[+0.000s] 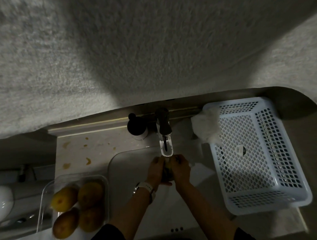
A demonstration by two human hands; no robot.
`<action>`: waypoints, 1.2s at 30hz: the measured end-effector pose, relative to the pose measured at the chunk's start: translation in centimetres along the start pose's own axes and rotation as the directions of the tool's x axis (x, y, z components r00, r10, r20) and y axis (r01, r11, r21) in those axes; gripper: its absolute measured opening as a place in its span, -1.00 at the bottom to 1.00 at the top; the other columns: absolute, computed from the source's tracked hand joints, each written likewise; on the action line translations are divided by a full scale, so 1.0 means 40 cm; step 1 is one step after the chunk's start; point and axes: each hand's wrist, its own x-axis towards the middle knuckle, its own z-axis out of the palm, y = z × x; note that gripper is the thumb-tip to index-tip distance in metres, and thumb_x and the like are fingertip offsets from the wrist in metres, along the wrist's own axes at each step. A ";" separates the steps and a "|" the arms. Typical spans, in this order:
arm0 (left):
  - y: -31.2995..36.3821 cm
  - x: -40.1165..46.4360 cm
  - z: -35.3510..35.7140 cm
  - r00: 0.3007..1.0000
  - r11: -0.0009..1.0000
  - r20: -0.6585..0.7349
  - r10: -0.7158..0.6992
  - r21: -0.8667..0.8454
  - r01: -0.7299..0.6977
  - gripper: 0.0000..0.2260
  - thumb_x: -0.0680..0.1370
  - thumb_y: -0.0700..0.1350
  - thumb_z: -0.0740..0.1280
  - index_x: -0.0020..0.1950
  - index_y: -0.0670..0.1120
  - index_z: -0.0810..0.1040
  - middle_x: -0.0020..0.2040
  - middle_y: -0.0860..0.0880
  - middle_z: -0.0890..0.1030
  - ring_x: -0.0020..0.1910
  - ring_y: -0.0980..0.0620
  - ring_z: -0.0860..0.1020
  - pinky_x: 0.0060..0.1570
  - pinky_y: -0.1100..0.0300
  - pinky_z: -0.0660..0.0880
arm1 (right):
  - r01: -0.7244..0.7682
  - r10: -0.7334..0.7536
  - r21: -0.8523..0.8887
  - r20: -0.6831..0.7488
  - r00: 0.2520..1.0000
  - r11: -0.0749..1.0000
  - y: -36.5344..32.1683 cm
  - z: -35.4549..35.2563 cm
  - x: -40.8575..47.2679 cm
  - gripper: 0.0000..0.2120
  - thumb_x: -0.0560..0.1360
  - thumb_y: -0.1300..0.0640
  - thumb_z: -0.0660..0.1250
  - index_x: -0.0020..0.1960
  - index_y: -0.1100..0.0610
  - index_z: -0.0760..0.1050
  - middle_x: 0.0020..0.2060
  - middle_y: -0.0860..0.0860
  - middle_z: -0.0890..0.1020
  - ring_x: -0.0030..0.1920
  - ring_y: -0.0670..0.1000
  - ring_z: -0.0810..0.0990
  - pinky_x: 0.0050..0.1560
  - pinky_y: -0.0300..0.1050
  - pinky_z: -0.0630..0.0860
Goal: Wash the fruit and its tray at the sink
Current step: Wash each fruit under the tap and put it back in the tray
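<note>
At centre frame the left hand and right hand curl around one fruit, clasping it between them directly under the faucet spout, over the sink. At lower left, well apart from the hands, the clear tray holds four more yellow-brown fruits. A white perforated basket sits at right.

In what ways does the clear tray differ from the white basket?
The clear tray is transparent with solid walls; the white basket is opaque and perforated. The tray holds four yellowish fruits; no fruit shows in the basket, only a label and a white cloth over its far corner. The tray sits left of the sink, the basket right. Both are rectangular.
</note>
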 end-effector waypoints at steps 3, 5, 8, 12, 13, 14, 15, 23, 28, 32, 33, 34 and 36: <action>0.013 0.016 -0.003 0.998 0.995 -0.014 -0.063 -0.074 0.062 -0.69 0.58 0.11 0.23 -0.02 -0.08 0.64 -0.02 -0.19 0.69 -0.31 -0.08 0.69 -0.44 0.08 0.57 | 0.129 -0.128 -0.072 0.015 0.992 0.989 0.000 0.005 -0.011 -0.73 0.47 -0.13 0.32 -0.19 0.08 0.46 -0.29 0.01 0.59 -0.20 0.05 0.60 -0.17 -0.08 0.51; 0.019 0.025 -0.004 0.983 0.977 0.050 -0.174 -0.114 0.179 -0.60 0.56 0.17 0.20 0.04 -0.13 0.62 0.05 -0.22 0.66 -0.14 -0.19 0.68 -0.22 -0.07 0.60 | 0.190 -0.187 -0.109 0.033 0.982 0.976 -0.005 0.004 -0.014 -0.69 0.43 -0.18 0.33 -0.19 0.07 0.46 -0.31 0.00 0.59 -0.23 0.03 0.59 -0.20 -0.07 0.51; 0.039 0.020 -0.027 0.911 0.909 0.200 -0.361 -0.143 0.392 -0.48 0.52 0.22 0.16 0.16 -0.19 0.56 0.14 -0.28 0.61 0.15 -0.29 0.56 0.21 -0.22 0.45 | 0.316 -0.291 -0.193 0.150 0.945 0.929 -0.017 0.002 -0.017 -0.57 0.30 -0.33 0.31 -0.12 0.02 0.52 -0.24 -0.02 0.62 -0.19 -0.03 0.61 -0.16 -0.08 0.54; 0.061 -0.008 -0.089 0.855 0.881 0.331 -0.398 -0.122 0.457 -0.55 0.60 0.14 0.12 0.05 -0.22 0.58 -0.14 -0.30 0.69 -0.20 -0.32 0.67 -0.15 -0.14 0.56 | 0.455 -0.372 -0.157 0.380 0.847 0.877 -0.025 -0.016 -0.011 -0.54 0.23 -0.28 0.44 -0.08 0.05 0.56 -0.19 -0.02 0.64 -0.13 -0.07 0.63 -0.03 -0.05 0.57; 0.065 -0.016 -0.099 0.852 0.873 0.345 -0.395 -0.149 0.465 -0.53 0.62 0.14 0.09 0.05 -0.22 0.57 -0.15 -0.32 0.68 -0.23 -0.34 0.66 -0.17 -0.15 0.54 | 0.475 -0.381 -0.131 0.432 0.818 0.870 -0.024 -0.019 -0.008 -0.53 0.22 -0.25 0.48 -0.04 0.05 0.57 -0.17 -0.04 0.65 -0.10 -0.10 0.63 0.02 -0.06 0.57; 0.066 -0.020 -0.104 0.850 0.867 0.364 -0.381 -0.179 0.465 -0.53 0.62 0.14 0.10 0.04 -0.23 0.59 -0.12 -0.33 0.68 -0.21 -0.36 0.66 -0.15 -0.19 0.52 | 0.477 -0.384 -0.108 0.451 0.805 0.872 -0.025 -0.019 -0.007 -0.52 0.22 -0.22 0.50 -0.01 0.05 0.58 -0.15 -0.06 0.66 -0.08 -0.12 0.63 0.04 -0.06 0.57; 0.069 -0.024 -0.101 0.842 0.860 0.395 -0.367 -0.201 0.469 -0.53 0.61 0.12 0.13 0.04 -0.24 0.62 -0.07 -0.33 0.67 -0.14 -0.36 0.66 -0.09 -0.23 0.50 | 0.469 -0.388 -0.095 0.433 0.814 0.878 -0.027 -0.016 -0.006 -0.55 0.22 -0.22 0.50 -0.04 0.05 0.58 -0.15 -0.05 0.66 -0.09 -0.11 0.63 0.03 -0.04 0.58; 0.045 -0.035 -0.014 0.877 0.773 0.403 -0.263 -0.456 0.442 -0.53 0.57 0.18 0.14 0.08 -0.19 0.59 -0.03 -0.21 0.67 -0.07 -0.17 0.64 -0.02 -0.07 0.48 | 0.277 -0.262 -0.182 0.101 0.960 0.943 -0.015 0.004 0.003 -0.69 0.35 -0.27 0.31 -0.20 -0.03 0.53 -0.26 -0.07 0.63 -0.18 -0.05 0.62 -0.15 -0.09 0.53; 0.023 -0.050 0.044 0.953 0.877 0.261 -0.157 -0.407 0.256 -0.55 0.57 0.12 0.25 0.18 -0.23 0.61 0.14 -0.24 0.63 0.05 -0.21 0.63 -0.01 -0.07 0.58 | 0.070 -0.067 -0.191 0.021 0.998 0.979 -0.003 -0.011 0.039 -0.69 0.54 -0.14 0.22 -0.21 0.04 0.53 -0.21 0.04 0.63 -0.13 0.07 0.62 0.00 -0.01 0.55; 0.005 -0.075 0.065 0.993 0.975 0.106 0.042 -0.221 -0.018 -0.65 0.55 -0.02 0.38 0.24 -0.19 0.51 0.10 -0.22 0.66 0.00 -0.19 0.67 -0.18 -0.07 0.62 | -0.002 -0.001 -0.111 -0.026 1.000 0.994 -0.005 -0.026 0.040 -0.61 0.58 -0.19 0.17 -0.07 0.10 0.58 -0.12 0.05 0.64 -0.07 0.06 0.60 0.08 0.00 0.50; 0.005 -0.080 0.065 0.993 0.976 0.094 0.075 -0.210 -0.053 -0.66 0.55 -0.03 0.38 0.24 -0.19 0.51 0.10 -0.22 0.66 0.02 -0.19 0.66 -0.13 -0.11 0.63 | 0.006 -0.009 -0.094 -0.026 1.000 0.996 -0.007 -0.027 0.036 -0.63 0.57 -0.19 0.19 -0.09 0.08 0.58 -0.12 0.05 0.64 -0.07 0.05 0.60 0.08 0.00 0.50; 0.003 -0.081 0.065 0.992 0.979 0.067 0.106 -0.183 -0.092 -0.67 0.56 -0.02 0.36 0.23 -0.19 0.51 0.11 -0.22 0.65 0.05 -0.19 0.65 -0.03 -0.16 0.61 | 0.033 -0.035 -0.090 -0.027 0.999 0.995 -0.009 -0.029 0.032 -0.67 0.56 -0.18 0.21 -0.14 0.04 0.56 -0.13 0.04 0.64 -0.08 0.04 0.60 0.05 -0.02 0.50; 0.000 -0.082 0.062 0.987 0.981 -0.005 0.164 -0.105 -0.163 -0.74 0.60 -0.02 0.31 0.17 -0.17 0.55 0.10 -0.22 0.65 0.08 -0.21 0.63 0.11 -0.23 0.55 | 0.119 -0.120 -0.112 -0.004 0.993 0.987 -0.010 -0.030 0.020 -0.78 0.54 -0.13 0.27 -0.22 -0.05 0.49 -0.20 -0.03 0.63 -0.11 0.02 0.61 -0.05 -0.10 0.47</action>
